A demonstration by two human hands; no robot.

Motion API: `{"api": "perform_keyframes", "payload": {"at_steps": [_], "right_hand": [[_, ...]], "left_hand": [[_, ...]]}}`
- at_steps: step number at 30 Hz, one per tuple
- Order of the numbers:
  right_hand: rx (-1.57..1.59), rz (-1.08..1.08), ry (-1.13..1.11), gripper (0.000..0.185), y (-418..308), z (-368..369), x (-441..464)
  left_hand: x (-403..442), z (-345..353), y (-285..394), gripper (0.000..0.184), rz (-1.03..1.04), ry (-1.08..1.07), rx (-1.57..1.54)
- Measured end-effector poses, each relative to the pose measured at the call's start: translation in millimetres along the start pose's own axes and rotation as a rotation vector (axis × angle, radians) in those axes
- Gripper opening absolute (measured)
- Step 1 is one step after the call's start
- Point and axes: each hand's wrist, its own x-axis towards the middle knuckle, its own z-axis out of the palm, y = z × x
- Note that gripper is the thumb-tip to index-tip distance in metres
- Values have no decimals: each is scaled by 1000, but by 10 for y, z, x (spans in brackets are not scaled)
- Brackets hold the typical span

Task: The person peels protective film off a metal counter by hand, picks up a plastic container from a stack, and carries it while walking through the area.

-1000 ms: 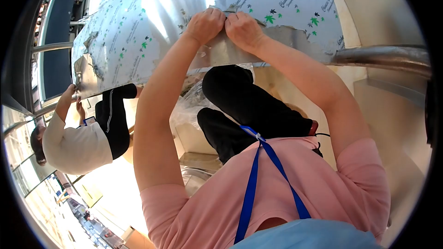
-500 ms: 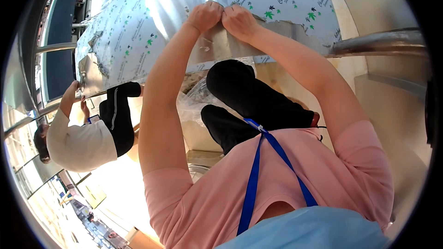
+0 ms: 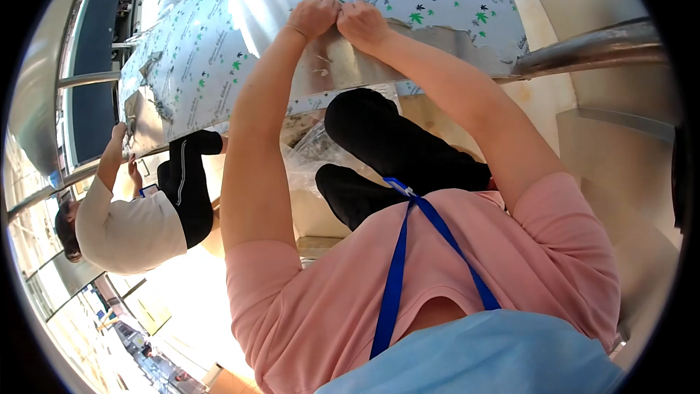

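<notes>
A metal surface is covered with pale blue protective film (image 3: pixel 211 51) printed with green leaves and lettering. Along its near edge the film is torn, and a strip of bare shiny metal (image 3: pixel 350 66) shows. My left hand (image 3: pixel 313 17) is closed, fingers curled at the film's ragged edge. Right beside it, almost touching, my right hand (image 3: pixel 363 26) is also closed on that edge. The fingertips of both hands are mostly hidden behind the knuckles.
To the left a co-worker (image 3: pixel 131 233) in a white top sits with hands at the same surface's edge. A metal pipe (image 3: pixel 590 51) runs at the right. Clear plastic (image 3: pixel 310 157) lies crumpled below, near my black-trousered knees (image 3: pixel 394 138).
Both my hands have shifted slightly up and left in view, still together at the film's edge. The co-worker looks nearly unchanged.
</notes>
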Motion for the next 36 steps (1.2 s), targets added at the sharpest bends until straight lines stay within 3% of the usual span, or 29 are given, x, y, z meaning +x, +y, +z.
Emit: {"api": "perform_keyframes", "payload": {"at_steps": [6, 10, 16, 27, 36], "right_hand": [[18, 34, -5, 10, 11, -1, 35], [46, 37, 35, 9, 10, 10, 11], [5, 19, 48, 8, -50, -41, -108], [-23, 74, 21, 7, -38, -40, 19], [-40, -27, 30, 5, 154, -604, -596]], "left_hand": [[5, 50, -53, 5, -18, 41, -60], [-11, -76, 67, 5, -127, -60, -27], [-137, -160, 171, 6, -84, 59, -109], [-3, -3, 28, 4, -118, 33, -79], [39, -521, 742, 1, -60, 39, -102]]}}
